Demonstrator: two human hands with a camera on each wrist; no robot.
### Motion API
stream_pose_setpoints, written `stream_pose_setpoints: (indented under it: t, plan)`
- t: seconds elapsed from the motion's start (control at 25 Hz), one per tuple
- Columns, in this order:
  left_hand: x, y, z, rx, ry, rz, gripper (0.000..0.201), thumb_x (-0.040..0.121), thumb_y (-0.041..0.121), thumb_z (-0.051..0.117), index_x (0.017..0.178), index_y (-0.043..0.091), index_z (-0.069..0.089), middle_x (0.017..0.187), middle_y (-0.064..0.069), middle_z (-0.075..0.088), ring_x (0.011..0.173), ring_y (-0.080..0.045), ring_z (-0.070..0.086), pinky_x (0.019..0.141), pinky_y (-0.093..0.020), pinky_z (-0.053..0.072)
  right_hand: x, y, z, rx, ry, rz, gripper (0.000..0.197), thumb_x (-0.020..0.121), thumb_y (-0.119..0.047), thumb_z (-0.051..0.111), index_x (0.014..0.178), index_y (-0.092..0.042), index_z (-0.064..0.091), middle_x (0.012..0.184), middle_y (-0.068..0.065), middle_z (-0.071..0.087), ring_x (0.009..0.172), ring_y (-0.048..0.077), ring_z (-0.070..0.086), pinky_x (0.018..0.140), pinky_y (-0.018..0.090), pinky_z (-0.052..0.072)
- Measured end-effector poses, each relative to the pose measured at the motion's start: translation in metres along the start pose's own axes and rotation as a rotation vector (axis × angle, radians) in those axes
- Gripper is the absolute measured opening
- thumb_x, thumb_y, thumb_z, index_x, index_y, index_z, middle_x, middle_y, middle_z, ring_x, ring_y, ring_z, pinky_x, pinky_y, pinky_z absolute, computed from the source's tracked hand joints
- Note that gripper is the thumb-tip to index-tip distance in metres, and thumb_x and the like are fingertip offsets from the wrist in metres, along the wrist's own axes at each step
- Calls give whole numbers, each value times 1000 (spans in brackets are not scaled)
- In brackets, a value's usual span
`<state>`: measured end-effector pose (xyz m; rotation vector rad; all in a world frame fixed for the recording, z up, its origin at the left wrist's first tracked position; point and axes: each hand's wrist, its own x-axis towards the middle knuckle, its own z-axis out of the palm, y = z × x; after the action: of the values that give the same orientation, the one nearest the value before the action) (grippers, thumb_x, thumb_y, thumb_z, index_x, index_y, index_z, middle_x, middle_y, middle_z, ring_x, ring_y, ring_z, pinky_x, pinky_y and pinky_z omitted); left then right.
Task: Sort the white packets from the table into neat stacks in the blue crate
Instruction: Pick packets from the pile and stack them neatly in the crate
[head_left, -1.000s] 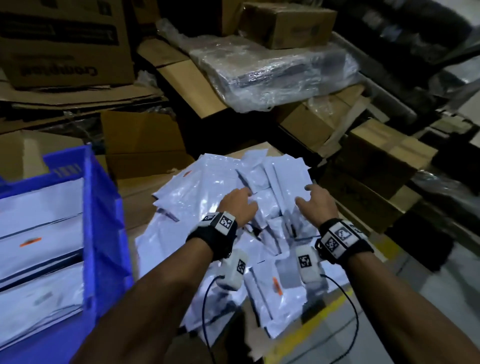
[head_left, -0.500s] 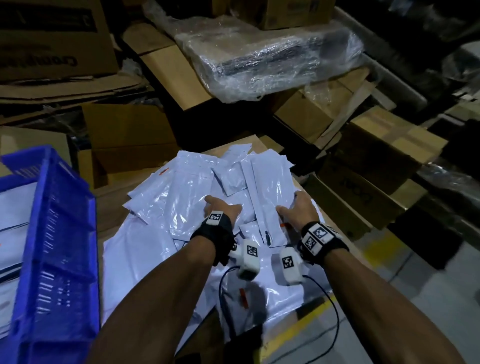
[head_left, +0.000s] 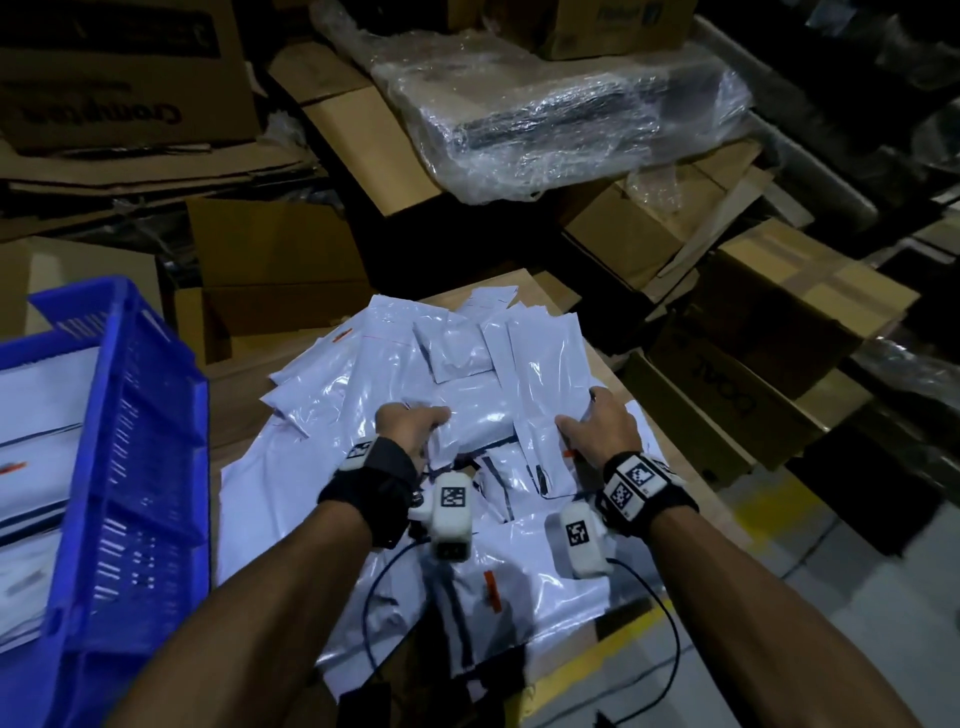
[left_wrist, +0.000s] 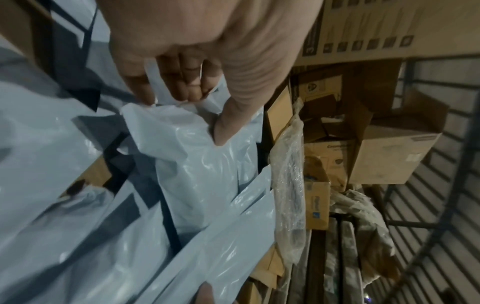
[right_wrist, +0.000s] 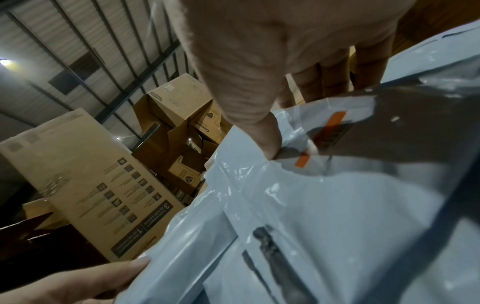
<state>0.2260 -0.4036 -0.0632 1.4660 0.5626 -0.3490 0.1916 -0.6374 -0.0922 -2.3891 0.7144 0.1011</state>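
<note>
Hands' grip pinching white packets (head_left: 488, 410), thumbs clear in wrist views, blue crate (head_left: 130, 457) only overhead

Packets (head_left: 457, 395) heaped over most of the surface (head_left: 670, 457). Crate (head_left: 135, 415) wall rises just left of the heap (bare strip between). Boxes (head_left: 275, 270) crowd the far edge; wrapped bundle (head_left: 561, 114) sits above them. Open floor (head_left: 831, 597) to the right.
</note>
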Motion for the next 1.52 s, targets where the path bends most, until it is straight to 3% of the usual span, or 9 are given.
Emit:
stream_pose_setpoints:
  t: [0.2, 0.4, 0.56, 0.68, 0.8, 0.92, 1.12, 1.28, 1.52]
  plan:
    - [-28, 4, -64, -77, -36, 49, 30, 86, -7, 63, 69, 13, 46, 55, -5, 54, 43, -14, 54, 37, -20, 43, -9, -2, 8, -49, -6, -42, 62, 83, -41, 66, 135, -12, 46, 133, 14, 54, 122, 36, 50, 99, 45, 46]
    - [-37, -3, -119, -53, 33, 141, 20, 86, 5, 68, 100, 17, 58, 88, -7, 66, 64, -17, 63, 53, -25, 49, -17, -15, 15, -97, -20, -54, 66, 84, -43, 65, 138, -12, 43, 133, 16, 53, 123, 38, 48, 100, 46, 44]
    - [-52, 6, -141, -14, 116, 300, 33, 88, 1, 66, 116, 12, 53, 90, 0, 65, 64, -7, 60, 48, -16, 45, -30, -28, 14, -199, 40, -49, 60, 83, -41, 64, 133, -13, 46, 136, 17, 48, 125, 39, 44, 102, 48, 39]
    - [-63, 25, -154, 54, 140, 434, 39, 86, -1, 66, 120, 10, 51, 105, 1, 66, 89, -7, 64, 65, -16, 50, -47, -54, 13, -204, 113, -253, 68, 86, -44, 64, 143, -16, 40, 149, 14, 37, 136, 34, 34, 110, 46, 28]
    - [-79, 52, -167, 79, 98, 553, 35, 85, -1, 68, 115, 11, 54, 107, -8, 68, 84, -13, 67, 58, -18, 52, -70, -91, 9, 104, -98, -535, 72, 87, -41, 69, 148, -19, 36, 149, 7, 36, 136, 23, 34, 111, 39, 31]
    - [-99, 73, -179, 53, 36, 602, 33, 84, 1, 69, 108, 20, 56, 98, -3, 71, 77, -13, 70, 59, -26, 56, -88, -113, 17, 429, -411, -469, 76, 85, -37, 75, 147, -30, 33, 142, 1, 38, 128, 16, 42, 105, 37, 41]
    - [-93, 71, -184, 36, 51, 459, 25, 88, 0, 63, 100, 21, 58, 90, -2, 70, 64, -12, 68, 51, -25, 51, -110, -110, 35, 797, -563, -266, 62, 85, -12, 75, 138, -22, 45, 114, 4, 57, 86, 18, 64, 62, 22, 53]
    - [-68, 41, -179, 82, 43, 259, 15, 89, 1, 59, 100, 10, 60, 94, -10, 67, 76, -22, 63, 71, -35, 50, -106, -100, 42, 628, -466, -302, 40, 80, -11, 80, 117, -13, 64, 112, 10, 61, 98, 20, 59, 75, 25, 51]
    - [-71, 25, -166, 198, 64, 199, 3, 88, 8, 53, 90, 10, 54, 81, -12, 45, 66, -18, 40, 57, -28, 32, -113, -96, 34, 663, -385, -282, 21, 80, -3, 77, 101, -5, 71, 84, 3, 67, 72, 16, 62, 62, 27, 51]
